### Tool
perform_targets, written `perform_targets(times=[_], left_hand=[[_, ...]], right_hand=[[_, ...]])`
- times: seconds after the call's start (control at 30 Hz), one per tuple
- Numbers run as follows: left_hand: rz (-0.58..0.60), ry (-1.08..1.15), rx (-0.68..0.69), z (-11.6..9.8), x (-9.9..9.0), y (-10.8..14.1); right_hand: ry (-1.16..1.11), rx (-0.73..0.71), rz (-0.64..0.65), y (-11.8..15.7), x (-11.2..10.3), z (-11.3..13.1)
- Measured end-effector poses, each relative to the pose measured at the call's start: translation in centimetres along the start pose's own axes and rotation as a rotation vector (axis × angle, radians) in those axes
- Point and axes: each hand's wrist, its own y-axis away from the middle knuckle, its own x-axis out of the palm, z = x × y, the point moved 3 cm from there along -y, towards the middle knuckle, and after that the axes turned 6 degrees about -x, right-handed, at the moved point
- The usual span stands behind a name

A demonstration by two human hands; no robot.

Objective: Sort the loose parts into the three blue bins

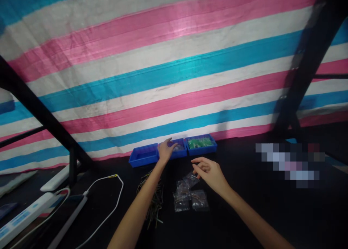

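My left hand reaches over the middle blue bin, thumb and fingers apart, and partly covers its greyish contents. My right hand hovers just above several small clear plastic bags, its fingers loosely bent and the thumb a little apart from the index finger. I see nothing held in it. Small brownish pieces show inside the bags. Under my left forearm lies a loose heap of thin, stick-like pieces, partly hidden by the arm.
Left of the middle bin is another blue bin; to the right, a blue bin holds green packets. A white power strip and white cable lie at left. Black slanted posts flank a striped sheet. A pixelated patch covers the right side.
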Motion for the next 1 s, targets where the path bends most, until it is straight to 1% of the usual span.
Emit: perform_targets(times=[0.07, 0.13, 0.2, 0.27, 0.33, 0.43, 0.5, 0.6, 0.67, 0.73, 0.8, 0.83, 0.9, 1.0], left_hand=[[-0.005, -0.040, 0.048, -0.5, -0.7, 1.0], [0.033, -0.075, 0.129, -1.4, -1.6, 2.8], [0.154, -0.079, 0.184, -2.3, -2.3, 5.4], [0.325, -0.151, 0.212, -3.0, -2.7, 8.2], [0.452, -0.220, 0.220, -3.4, -3.0, 10.9], [0.530, -0.272, 0.224, -3.2, -3.3, 13.5], [0.538, -0.291, 0.241, -2.8, -3.2, 14.4], [0.506, -0.275, 0.226, -1.9, -3.0, 14.6], [0.430, -0.203, 0.156, -1.4, -2.9, 14.5], [0.327, -0.097, 0.056, -1.0, -2.9, 14.5], [0.251, 0.024, -0.031, -0.8, -2.9, 14.7], [0.241, 0.081, -0.054, -0.8, -2.9, 14.8], [0.256, 0.166, -0.061, -1.0, -2.9, 14.9], [0.274, 0.196, -0.032, -1.1, -3.1, 14.9]], right_hand=[[0.116, 0.007, 0.015, 0.0, -0.1, -0.3], [0.283, 0.003, 0.048, 0.2, -0.1, -0.6], [0.436, -0.011, 0.097, 0.5, 0.0, -0.8], [0.558, -0.006, 0.146, 0.8, 0.4, -1.3], [0.658, 0.006, 0.183, 1.1, 0.7, -1.9], [0.715, 0.005, 0.208, 1.2, 1.1, -2.7], [0.677, -0.003, 0.207, 1.1, 1.1, -2.9], [0.552, -0.002, 0.204, 0.8, 1.1, -2.9], [0.449, 0.018, 0.180, 0.5, 1.0, -2.7], [0.321, 0.035, 0.144, 0.4, 0.9, -2.4], [0.171, 0.037, 0.142, 0.4, 1.1, -1.9], [0.101, 0.037, 0.161, 0.5, 1.3, -1.6], [0.006, 0.039, 0.215, 0.9, 1.9, -1.0], [-0.040, 0.037, 0.259, 1.5, 2.8, -0.6]])
